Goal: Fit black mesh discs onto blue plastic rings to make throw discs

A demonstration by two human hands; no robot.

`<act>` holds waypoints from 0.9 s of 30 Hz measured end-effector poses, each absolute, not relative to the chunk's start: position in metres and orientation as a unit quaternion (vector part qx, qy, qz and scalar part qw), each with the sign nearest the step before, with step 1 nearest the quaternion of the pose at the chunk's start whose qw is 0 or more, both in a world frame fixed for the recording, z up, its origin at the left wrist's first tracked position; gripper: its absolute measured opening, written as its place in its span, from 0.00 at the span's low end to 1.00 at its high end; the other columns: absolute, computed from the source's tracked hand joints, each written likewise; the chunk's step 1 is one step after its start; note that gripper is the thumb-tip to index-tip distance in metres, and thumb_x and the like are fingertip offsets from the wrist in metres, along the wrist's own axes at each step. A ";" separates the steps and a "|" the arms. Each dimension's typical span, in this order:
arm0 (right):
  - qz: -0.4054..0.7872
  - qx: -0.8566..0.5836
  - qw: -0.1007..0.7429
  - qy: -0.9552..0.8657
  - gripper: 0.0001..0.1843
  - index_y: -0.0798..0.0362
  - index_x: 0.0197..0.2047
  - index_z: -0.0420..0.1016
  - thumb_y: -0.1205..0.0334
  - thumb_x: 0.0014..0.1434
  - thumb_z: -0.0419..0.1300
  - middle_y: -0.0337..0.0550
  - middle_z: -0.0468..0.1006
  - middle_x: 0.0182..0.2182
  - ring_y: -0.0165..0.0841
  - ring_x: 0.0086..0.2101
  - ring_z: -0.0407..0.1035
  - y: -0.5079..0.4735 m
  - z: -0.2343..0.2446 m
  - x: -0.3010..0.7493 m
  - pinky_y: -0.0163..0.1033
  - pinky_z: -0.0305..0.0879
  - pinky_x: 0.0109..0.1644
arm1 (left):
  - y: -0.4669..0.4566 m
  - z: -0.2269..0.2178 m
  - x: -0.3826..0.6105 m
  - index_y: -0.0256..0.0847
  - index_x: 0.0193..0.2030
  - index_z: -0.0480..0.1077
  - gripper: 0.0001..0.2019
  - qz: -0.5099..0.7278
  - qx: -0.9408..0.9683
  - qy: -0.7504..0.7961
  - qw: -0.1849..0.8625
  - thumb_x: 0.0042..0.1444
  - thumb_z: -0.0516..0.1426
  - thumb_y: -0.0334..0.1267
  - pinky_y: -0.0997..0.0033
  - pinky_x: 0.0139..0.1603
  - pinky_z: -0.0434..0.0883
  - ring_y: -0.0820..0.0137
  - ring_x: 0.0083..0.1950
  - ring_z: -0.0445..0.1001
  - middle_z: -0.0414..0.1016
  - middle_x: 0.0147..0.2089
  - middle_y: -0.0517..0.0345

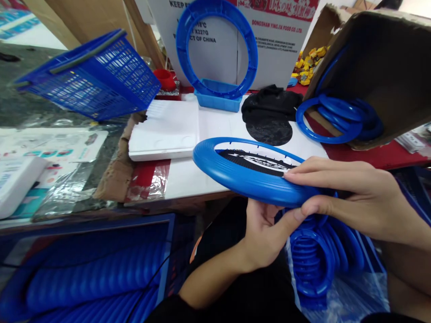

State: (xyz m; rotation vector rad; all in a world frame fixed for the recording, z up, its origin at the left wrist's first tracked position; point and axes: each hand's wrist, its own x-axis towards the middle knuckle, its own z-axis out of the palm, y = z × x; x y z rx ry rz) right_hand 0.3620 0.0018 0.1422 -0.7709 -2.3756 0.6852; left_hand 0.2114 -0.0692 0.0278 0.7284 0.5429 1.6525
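Both hands hold a blue flying disc [249, 184] tilted above the table's front edge. Its middle is a black mesh [252, 161] with white lettering. My left hand [262, 235] grips it from below, thumb against the lower rim and the other fingers partly hidden underneath. My right hand [357, 193] pinches the right side of the rim, fingers on top and thumb below. Beyond the disc lie a round black mesh piece [269, 131] and a heap of black cloth [272, 104]. A large blue ring [183, 45] stands upright in a light blue tray [218, 101].
A cardboard box [380, 58] at the right holds blue rings [340, 112]. Below, a plastic bag [350, 291] and a blue crate [170, 251] hold several blue rings. A blue basket [124, 76] stands at the left, near a white foam block [164, 134].
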 end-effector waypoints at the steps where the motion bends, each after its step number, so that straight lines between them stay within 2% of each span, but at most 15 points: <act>1: 0.257 -0.291 0.274 -0.880 0.20 0.38 0.61 0.85 0.52 0.67 0.72 0.43 0.88 0.52 0.44 0.51 0.84 0.001 0.141 0.362 0.47 0.84 0.58 | -0.070 0.028 0.211 0.49 0.71 0.70 0.31 0.706 0.314 0.235 0.590 0.63 0.72 0.40 0.57 0.67 0.81 0.57 0.64 0.83 0.85 0.61 0.52; 13: 0.269 -0.319 0.296 -0.859 0.19 0.34 0.60 0.86 0.53 0.66 0.73 0.42 0.88 0.50 0.41 0.45 0.85 -0.012 0.137 0.369 0.42 0.85 0.49 | -0.078 0.012 0.215 0.50 0.70 0.73 0.32 0.688 0.324 0.259 0.596 0.60 0.73 0.37 0.51 0.68 0.80 0.55 0.63 0.84 0.85 0.60 0.52; 17: 0.267 -0.323 0.296 -0.858 0.20 0.34 0.61 0.85 0.56 0.67 0.72 0.41 0.87 0.52 0.42 0.48 0.84 -0.014 0.135 0.373 0.43 0.85 0.51 | -0.077 0.011 0.215 0.51 0.69 0.74 0.31 0.681 0.327 0.250 0.606 0.60 0.73 0.37 0.52 0.70 0.79 0.54 0.65 0.83 0.84 0.62 0.52; 22: 0.262 -0.333 0.296 -0.856 0.20 0.34 0.61 0.85 0.56 0.67 0.72 0.42 0.87 0.52 0.42 0.49 0.84 -0.014 0.132 0.375 0.43 0.84 0.52 | -0.073 0.014 0.212 0.49 0.71 0.71 0.35 0.669 0.312 0.253 0.625 0.59 0.74 0.39 0.46 0.71 0.78 0.49 0.68 0.80 0.83 0.63 0.50; 27: 0.256 -0.331 0.307 -0.854 0.20 0.35 0.61 0.85 0.57 0.67 0.72 0.42 0.87 0.52 0.40 0.48 0.84 -0.013 0.126 0.376 0.41 0.84 0.52 | -0.070 0.017 0.211 0.49 0.71 0.71 0.33 0.674 0.330 0.230 0.620 0.61 0.73 0.38 0.50 0.70 0.79 0.52 0.69 0.79 0.83 0.64 0.50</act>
